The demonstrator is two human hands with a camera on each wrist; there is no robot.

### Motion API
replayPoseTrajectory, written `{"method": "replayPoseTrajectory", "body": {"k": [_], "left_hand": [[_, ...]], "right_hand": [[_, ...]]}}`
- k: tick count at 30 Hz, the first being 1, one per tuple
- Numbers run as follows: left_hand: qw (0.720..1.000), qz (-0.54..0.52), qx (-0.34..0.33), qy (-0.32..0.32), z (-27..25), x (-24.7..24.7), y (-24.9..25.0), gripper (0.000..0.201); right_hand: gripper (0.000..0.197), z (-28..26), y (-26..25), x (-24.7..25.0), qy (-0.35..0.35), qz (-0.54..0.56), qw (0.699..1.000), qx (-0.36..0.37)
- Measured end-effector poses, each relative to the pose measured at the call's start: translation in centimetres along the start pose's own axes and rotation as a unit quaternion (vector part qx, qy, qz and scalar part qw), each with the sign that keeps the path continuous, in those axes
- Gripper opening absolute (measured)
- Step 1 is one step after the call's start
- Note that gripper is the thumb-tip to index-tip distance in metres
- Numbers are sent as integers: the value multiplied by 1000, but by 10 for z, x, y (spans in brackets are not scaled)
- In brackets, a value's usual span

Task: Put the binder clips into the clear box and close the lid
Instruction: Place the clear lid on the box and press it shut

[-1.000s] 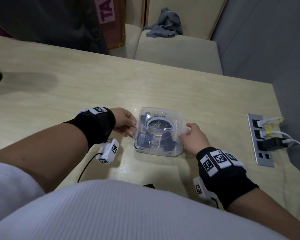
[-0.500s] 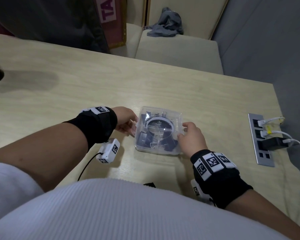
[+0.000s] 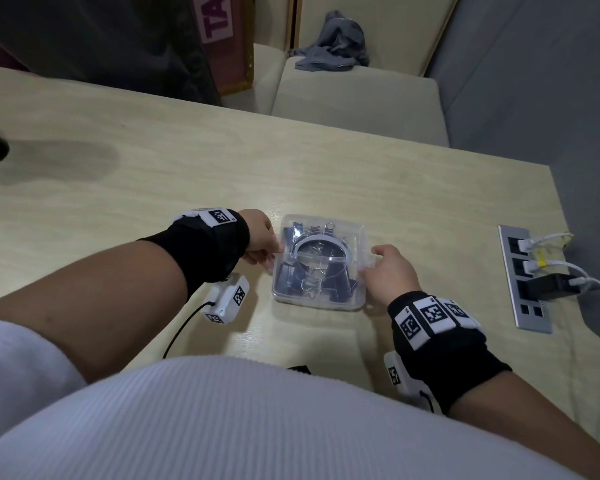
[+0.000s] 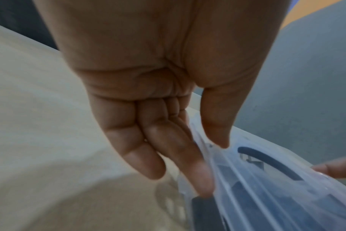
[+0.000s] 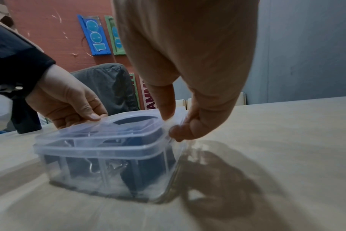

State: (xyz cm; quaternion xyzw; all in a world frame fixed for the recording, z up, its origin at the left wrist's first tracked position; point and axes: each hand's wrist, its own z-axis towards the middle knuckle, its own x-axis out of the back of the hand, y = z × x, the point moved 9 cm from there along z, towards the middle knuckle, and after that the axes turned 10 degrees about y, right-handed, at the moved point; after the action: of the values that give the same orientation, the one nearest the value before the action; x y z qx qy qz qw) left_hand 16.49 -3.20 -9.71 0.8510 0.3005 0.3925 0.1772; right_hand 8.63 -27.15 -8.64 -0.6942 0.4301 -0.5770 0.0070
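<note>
The left hand (image 3: 260, 237) pinches the lid (image 5: 117, 125) at its left edge, thumb on top; the right hand (image 3: 392, 271) pinches the right edge likewise. The box (image 3: 319, 261) sits flat on the desk (image 3: 395, 188), clips (image 3: 329, 282) inside, long axis running away from the person. Thin, springy plastic, probably light and slippery: best gripped at the rims.

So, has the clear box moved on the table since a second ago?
No. The clear box keeps the same gap from the socket strip.
</note>
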Motion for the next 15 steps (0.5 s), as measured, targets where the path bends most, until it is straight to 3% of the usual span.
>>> {"method": "replayPoseTrajectory", "body": {"k": [8, 15], "left_hand": [[997, 73, 15, 16, -3, -3, 11, 25], [986, 166, 12, 33, -1, -3, 15, 20]], "right_hand": [[37, 5, -3, 5, 23, -22, 999, -3], [33, 4, -7, 9, 41, -45, 998, 7]]}}
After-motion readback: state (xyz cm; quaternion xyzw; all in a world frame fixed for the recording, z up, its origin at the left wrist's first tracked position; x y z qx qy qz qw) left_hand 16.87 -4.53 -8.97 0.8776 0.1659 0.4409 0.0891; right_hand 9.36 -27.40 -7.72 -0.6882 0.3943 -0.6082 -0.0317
